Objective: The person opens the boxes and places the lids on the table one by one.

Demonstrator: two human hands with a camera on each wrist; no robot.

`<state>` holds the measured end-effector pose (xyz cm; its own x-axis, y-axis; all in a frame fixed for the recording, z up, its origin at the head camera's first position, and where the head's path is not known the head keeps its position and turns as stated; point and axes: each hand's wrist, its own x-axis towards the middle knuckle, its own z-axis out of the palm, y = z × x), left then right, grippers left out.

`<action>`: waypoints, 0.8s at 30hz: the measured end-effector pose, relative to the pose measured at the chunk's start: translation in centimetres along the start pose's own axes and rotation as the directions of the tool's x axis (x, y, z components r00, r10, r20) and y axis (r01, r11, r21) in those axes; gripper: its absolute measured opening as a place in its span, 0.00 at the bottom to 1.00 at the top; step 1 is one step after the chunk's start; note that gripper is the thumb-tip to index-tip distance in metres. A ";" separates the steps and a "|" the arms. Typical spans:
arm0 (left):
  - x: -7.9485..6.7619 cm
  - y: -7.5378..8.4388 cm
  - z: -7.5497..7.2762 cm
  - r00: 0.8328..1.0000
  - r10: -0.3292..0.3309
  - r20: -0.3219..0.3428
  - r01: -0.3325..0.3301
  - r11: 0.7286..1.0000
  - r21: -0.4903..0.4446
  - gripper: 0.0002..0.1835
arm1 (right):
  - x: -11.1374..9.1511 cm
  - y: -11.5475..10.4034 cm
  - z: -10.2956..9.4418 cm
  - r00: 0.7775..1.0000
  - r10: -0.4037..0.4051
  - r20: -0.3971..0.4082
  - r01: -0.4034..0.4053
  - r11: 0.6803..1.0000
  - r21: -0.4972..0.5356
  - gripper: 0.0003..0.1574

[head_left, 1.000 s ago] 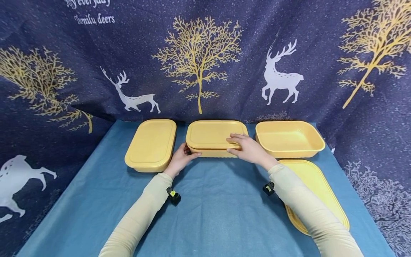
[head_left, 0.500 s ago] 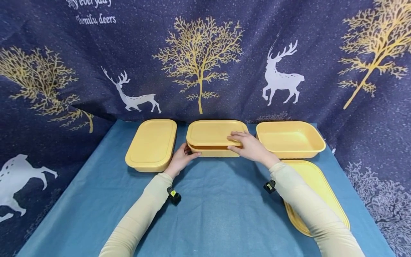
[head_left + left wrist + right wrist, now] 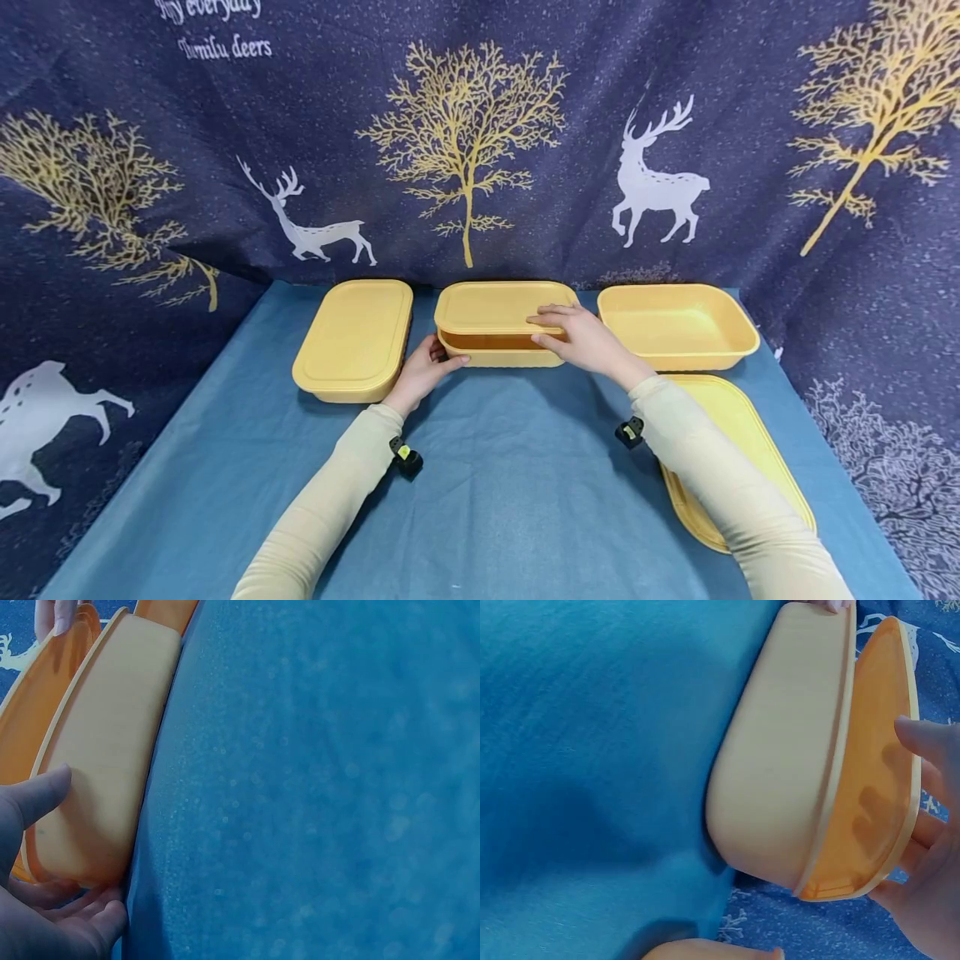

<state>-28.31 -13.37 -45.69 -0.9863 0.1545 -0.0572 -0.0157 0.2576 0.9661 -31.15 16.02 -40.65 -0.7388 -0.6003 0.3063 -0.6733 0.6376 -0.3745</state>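
Two hands work on the middle box (image 3: 498, 357) at the back of the blue surface (image 3: 510, 492). The right hand (image 3: 588, 342) has its grip on the front right edge of the lid (image 3: 502, 307), fingers on top and thumb underneath, and that front edge stands tilted up off the box so a dark orange gap shows beneath it. In the right wrist view the lid (image 3: 870, 787) stands apart from the box wall (image 3: 780, 750) with the fingers (image 3: 922, 750) curled about its rim. The left hand (image 3: 423, 367) grips the box at its front left corner, thumb along the front wall, fingers round the end; the left wrist view shows the thumb (image 3: 41, 796) pressing the box wall (image 3: 105, 757). Both forearms, in cream sleeves, reach forward from the near edge. Just left of the box lies a closed box (image 3: 354, 337); just right, an open box (image 3: 675, 325); nearer, under the right forearm, a loose lid (image 3: 738, 450). A dark curtain (image 3: 480, 133) with deer and trees hangs behind
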 end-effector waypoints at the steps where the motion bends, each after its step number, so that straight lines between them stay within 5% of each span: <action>1: 0.0 0.0 0.0 1.000 0.008 0.003 -0.008 1.000 0.002 0.36 | 0.1 0.0 -0.1 1.000 -0.004 0.000 0.004 1.000 0.008 0.25; 4: -0.4 0.7 -0.1 1.000 0.005 0.024 -0.004 1.000 -0.019 0.37 | 0.2 -0.1 -0.4 1.000 -0.014 -0.005 0.014 0.999 0.033 0.23; 13: 1.0 -1.9 0.2 0.999 0.018 -0.042 -0.017 1.000 0.012 0.39 | 0.6 0.1 -0.6 0.999 -0.012 0.036 0.010 0.999 0.045 0.23; 24: 1.0 -2.2 0.3 0.997 0.035 -0.063 -0.033 0.999 0.031 0.36 | 0.6 1.3 1.0 0.997 0.037 0.067 -0.039 0.999 0.019 0.22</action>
<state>-29.25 -13.49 -47.93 -0.9946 0.1033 -0.0076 0.0219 0.2818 0.9592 -32.39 16.01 -41.82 -0.7598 -0.6069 0.2330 -0.6434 0.6508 -0.4030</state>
